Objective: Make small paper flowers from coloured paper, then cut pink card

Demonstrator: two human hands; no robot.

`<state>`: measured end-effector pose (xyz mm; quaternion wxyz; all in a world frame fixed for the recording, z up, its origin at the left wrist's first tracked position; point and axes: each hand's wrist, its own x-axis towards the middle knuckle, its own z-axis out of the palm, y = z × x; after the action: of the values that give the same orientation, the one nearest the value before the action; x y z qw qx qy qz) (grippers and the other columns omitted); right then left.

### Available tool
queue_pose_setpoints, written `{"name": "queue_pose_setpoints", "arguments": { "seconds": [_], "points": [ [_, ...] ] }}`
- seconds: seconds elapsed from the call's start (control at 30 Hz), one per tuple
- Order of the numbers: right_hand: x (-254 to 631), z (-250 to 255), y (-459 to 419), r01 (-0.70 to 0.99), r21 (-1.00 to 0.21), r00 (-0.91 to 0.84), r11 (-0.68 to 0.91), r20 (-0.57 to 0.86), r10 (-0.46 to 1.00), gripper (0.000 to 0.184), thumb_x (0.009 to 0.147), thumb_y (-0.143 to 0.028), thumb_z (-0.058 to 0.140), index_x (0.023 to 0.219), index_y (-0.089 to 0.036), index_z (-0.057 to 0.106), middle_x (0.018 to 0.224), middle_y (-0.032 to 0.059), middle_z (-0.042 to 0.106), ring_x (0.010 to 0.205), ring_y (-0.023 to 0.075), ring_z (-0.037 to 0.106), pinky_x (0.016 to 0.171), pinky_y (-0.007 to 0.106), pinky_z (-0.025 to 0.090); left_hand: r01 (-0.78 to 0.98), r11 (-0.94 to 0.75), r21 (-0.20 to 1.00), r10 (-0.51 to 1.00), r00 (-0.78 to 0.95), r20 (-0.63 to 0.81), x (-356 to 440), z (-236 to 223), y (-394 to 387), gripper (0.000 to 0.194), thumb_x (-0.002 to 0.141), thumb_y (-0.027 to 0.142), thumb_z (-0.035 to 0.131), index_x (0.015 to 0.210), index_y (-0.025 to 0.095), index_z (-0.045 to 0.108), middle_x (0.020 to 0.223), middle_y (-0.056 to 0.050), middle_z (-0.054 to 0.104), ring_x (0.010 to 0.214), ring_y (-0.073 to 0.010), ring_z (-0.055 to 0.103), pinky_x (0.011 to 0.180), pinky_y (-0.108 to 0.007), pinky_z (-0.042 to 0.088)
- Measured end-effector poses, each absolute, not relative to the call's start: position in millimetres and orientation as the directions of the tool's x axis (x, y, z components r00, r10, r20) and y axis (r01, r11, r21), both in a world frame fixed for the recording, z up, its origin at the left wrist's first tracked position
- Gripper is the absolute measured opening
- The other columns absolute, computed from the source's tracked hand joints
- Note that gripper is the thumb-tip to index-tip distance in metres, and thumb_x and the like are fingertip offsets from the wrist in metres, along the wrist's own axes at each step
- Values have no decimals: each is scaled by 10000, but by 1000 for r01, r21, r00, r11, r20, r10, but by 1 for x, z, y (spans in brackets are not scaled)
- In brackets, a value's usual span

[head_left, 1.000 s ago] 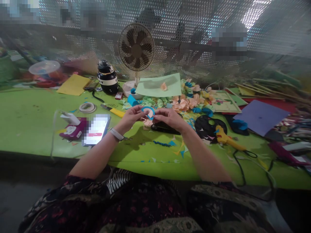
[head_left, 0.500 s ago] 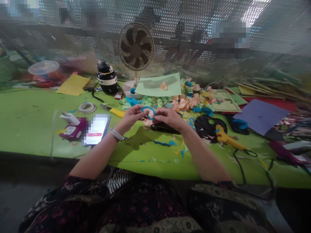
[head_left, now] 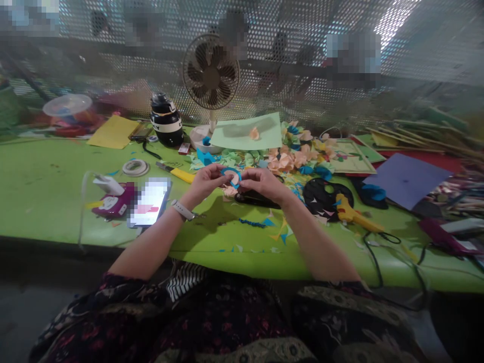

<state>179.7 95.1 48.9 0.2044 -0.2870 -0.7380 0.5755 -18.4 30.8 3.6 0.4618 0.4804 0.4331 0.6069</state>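
Note:
Between my two hands is a small paper piece [head_left: 234,175], blue along its rim and peach inside, held just above the table. My left hand [head_left: 207,180] pinches its left side, the thumb lying over the peach part. On the right side, my right hand [head_left: 261,183] grips the edge with closed fingertips. Peach paper scraps [head_left: 229,191] lie right below the piece. A black-handled tool [head_left: 257,198], partly covered by my right hand, rests on the table. The yellow cutter [head_left: 182,175] lies beside my left hand.
Folded paper flowers [head_left: 285,160] are heaped behind my hands, near a fan [head_left: 212,78] and a black bottle [head_left: 167,123]. At left are a phone [head_left: 150,202], a tape roll [head_left: 135,168] and a maroon power strip [head_left: 113,202]. A yellow glue gun [head_left: 355,216] with its cord lies at right.
The paper piece has turned slightly in my fingers, and its blue rim now comes to a point at the lower right. Both hands stay in almost the same place.

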Motion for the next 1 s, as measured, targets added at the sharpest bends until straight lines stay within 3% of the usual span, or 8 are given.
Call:
{"name": "queue_pose_setpoints", "arguments": {
  "seconds": [0.37,0.8,1.0],
  "points": [
    [180,48,96,193,-965,-760,177,-33,649,218,716,-370,755,811,-186,686,751,5,690,706,142,642,739,310,533,-126,-220,967,973,-98,208,-17,3,30,416,681,362,884,935,140,640,760,-20,734,670,-127,687,654,-257,556],
    [178,43,97,224,-923,-741,313,47,670,197,703,-372,684,740,-193,612,679,-29,596,643,123,531,639,283,416,-142,-231,963,972,-86,221,-14,4,28,443,667,397,895,943,149,653,761,-22,750,649,-125,696,646,-251,563],
    [178,42,99,145,-963,-748,227,44,662,268,658,-315,744,856,-206,599,757,-33,648,715,138,593,697,288,482,-132,-210,969,978,-28,208,-13,4,27,448,674,406,894,968,146,680,742,-25,744,649,-131,701,664,-256,566]
  ]
}}
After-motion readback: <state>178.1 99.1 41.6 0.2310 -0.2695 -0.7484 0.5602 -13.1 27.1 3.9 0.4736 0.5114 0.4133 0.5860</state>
